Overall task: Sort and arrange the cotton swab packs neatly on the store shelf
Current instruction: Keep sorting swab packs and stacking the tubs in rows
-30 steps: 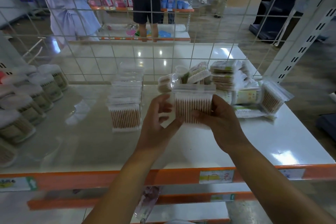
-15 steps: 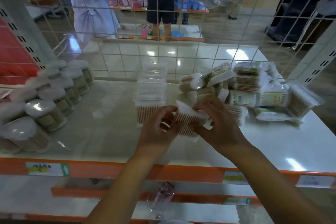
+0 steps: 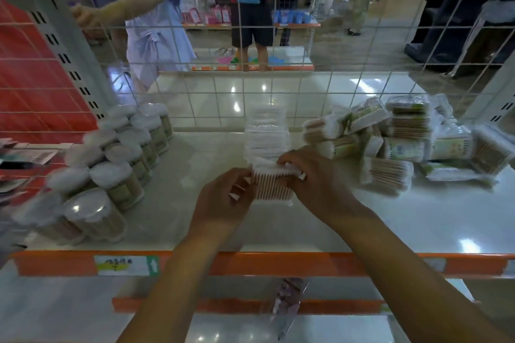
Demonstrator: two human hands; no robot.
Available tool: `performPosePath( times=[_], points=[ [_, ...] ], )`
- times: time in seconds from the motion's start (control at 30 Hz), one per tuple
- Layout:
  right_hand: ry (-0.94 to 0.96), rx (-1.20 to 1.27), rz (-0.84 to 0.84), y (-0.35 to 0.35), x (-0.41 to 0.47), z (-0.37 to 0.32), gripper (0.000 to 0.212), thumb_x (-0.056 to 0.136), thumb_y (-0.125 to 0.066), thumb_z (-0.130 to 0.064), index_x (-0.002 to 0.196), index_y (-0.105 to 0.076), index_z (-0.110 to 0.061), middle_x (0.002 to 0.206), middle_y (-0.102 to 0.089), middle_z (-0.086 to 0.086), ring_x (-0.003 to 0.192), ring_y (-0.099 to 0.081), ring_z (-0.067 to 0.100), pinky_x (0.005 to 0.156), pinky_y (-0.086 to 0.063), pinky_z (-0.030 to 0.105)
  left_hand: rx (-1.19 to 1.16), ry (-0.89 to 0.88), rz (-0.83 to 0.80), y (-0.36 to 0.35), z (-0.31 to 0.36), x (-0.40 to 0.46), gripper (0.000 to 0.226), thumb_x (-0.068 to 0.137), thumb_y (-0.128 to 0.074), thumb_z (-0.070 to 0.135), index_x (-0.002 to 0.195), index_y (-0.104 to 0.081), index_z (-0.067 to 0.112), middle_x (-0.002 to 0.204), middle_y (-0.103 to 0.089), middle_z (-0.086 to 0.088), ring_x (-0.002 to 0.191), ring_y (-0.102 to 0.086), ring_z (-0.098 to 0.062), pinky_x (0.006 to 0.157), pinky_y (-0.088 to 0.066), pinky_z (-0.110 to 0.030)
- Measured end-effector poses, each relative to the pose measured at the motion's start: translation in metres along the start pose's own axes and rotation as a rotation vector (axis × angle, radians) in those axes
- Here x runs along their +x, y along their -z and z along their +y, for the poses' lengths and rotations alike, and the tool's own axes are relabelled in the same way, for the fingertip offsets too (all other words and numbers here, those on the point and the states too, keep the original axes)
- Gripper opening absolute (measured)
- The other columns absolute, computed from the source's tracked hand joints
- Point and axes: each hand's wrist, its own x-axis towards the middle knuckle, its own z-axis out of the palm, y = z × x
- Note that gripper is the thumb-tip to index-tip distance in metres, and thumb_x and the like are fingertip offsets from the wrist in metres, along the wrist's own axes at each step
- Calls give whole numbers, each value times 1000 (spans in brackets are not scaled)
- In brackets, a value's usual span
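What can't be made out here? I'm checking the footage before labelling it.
- Print on the shelf label: head view, too small and smeared.
- Held swab pack: its ends are covered by the left hand and right hand.
- Count in the row of clear boxes: motion blur merges them.
- Round tubs: leftmost cut off by the frame edge.

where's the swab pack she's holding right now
In the head view, the swab pack sits mid-shelf between the left hand and right hand, just before the clear pack row.
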Motion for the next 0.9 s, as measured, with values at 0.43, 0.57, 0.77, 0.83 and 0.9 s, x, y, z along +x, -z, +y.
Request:
performPosePath(
  times=[0.43,0.57,0.77,0.83,0.9],
  points=[
    [-15,-150,217,-42,-1,-3,41,62,-74,0,102,-66,-8,96,-55,20,80,-57,39,63,-52,42,203,64,-178,-2,-31,-6,30,90,-57,25,118,-60,15,111,-62,-2,98,-59,-16,80,-40,-23],
    [-24,-84,210,-45,-5,0,36,64,-72,2,96,-68,-14,104,-53,19,87,-55,38,68,-49,37,179,41,-190,0,-31,-5,30,89,-58,23,117,-60,14,112,-63,-3,100,-59,-18,83,-41,-24],
    [-56,-13,186,-46,-7,1,44,65,-72,9,101,-69,-16,108,-51,17,94,-53,35,74,-42,30,160,26,-209,2,-33,-8,30,89,-58,20,118,-60,14,115,-62,-2,104,-58,-15,86,-41,-22],
    [-53,-18,197,-47,-8,1,44,65,-72,8,101,-68,-17,107,-51,16,93,-54,36,71,-48,35,162,21,-208,2,-32,-8,30,89,-58,20,118,-60,14,114,-62,-2,103,-57,-15,86,-41,-22],
    [-44,-68,215,-48,-8,0,43,65,-72,4,101,-66,-18,106,-54,16,91,-55,37,66,-53,43,161,18,-211,2,-32,-9,30,89,-58,21,118,-60,14,115,-62,-2,104,-57,-15,87,-42,-24]
  ],
)
